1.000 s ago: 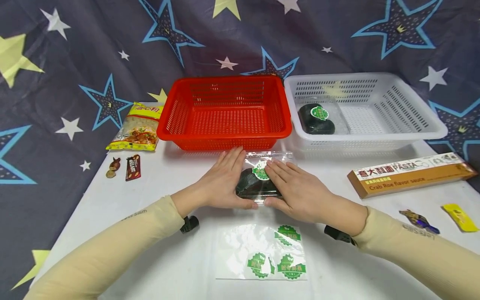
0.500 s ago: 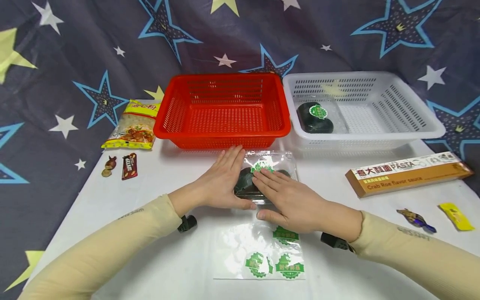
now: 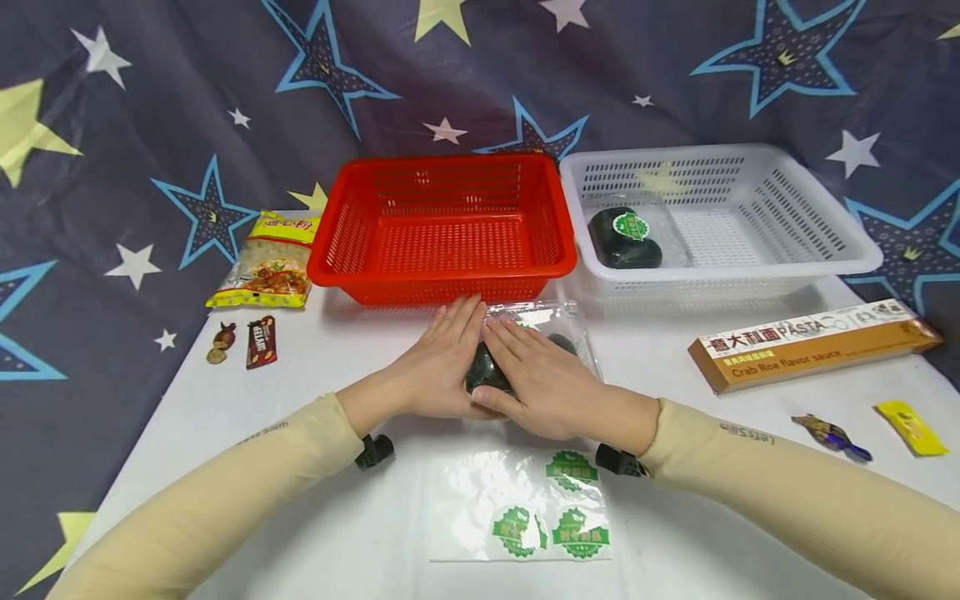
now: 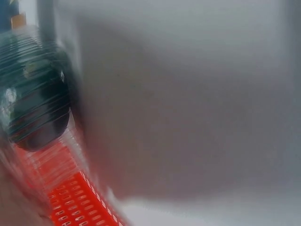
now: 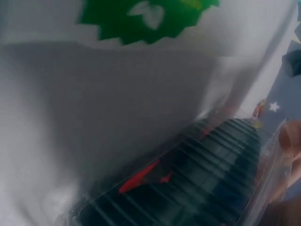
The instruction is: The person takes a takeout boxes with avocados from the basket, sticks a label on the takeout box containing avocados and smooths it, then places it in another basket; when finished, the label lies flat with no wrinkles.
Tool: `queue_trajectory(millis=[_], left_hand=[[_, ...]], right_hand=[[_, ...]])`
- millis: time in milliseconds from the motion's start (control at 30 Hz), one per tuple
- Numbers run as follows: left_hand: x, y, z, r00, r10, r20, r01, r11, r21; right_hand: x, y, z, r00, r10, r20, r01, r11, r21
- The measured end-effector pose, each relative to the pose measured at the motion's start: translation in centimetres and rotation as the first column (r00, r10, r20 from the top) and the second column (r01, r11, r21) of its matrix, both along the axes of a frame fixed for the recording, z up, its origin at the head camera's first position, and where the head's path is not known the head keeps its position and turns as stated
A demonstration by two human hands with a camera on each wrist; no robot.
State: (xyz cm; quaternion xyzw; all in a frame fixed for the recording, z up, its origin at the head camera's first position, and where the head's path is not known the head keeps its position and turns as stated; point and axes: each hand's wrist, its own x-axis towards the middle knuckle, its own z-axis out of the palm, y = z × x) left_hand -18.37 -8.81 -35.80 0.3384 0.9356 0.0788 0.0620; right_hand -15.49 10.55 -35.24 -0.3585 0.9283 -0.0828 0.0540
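A clear plastic box (image 3: pixel 573 315) holding dark green, smooth produce (image 3: pixel 482 372) lies on the table in the middle of the head view. My left hand (image 3: pixel 435 371) rests along the box's left side with straight fingers, thumb toward the front. Across the lid lies my right hand (image 3: pixel 543 379), its extended fingers pressing flat and hiding most of the lid's green-and-white round sticker (image 3: pixel 534 318). The two hands meet at the box's left part. Through the ribbed box wall (image 5: pixel 188 174), the right wrist view shows the dark produce close up.
Nearer me lies a sheet of green stickers (image 3: pixel 465 512). Behind the box stand a red basket (image 3: pixel 442 273) and a white basket (image 3: pixel 750 273) with a similar labelled box (image 3: pixel 678 242). A pasta box (image 3: pixel 817 346) and wrapped candies lie right; a food bag (image 3: pixel 266 262) and small snacks lie left.
My right hand slid toward me and left off the lid, then moved forward and left over the lid sticker beside the left hand. My left hand stayed nearly still.
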Motion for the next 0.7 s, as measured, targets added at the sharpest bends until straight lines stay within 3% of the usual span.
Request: queue_trajectory(millis=[167,500,700], left_hand=[[0.0,0.1,-0.2,1.000,0.017,0.000,-0.017,1.000,-0.004],[0.1,0.1,0.0,0.999,0.020,-0.027,-0.020,1.000,-0.013],[0.2,0.2,0.2,1.000,0.019,-0.015,-0.019,1.000,-0.010]], right_hand=[[0.0,0.6,-0.2,1.000,-0.008,-0.003,0.008,1.000,0.029],[0.5,2.4,0.0,0.989,0.031,-0.141,-0.019,0.996,0.084],[1.1,3.4,0.2,0.984,0.032,-0.173,-0.013,0.994,0.110]])
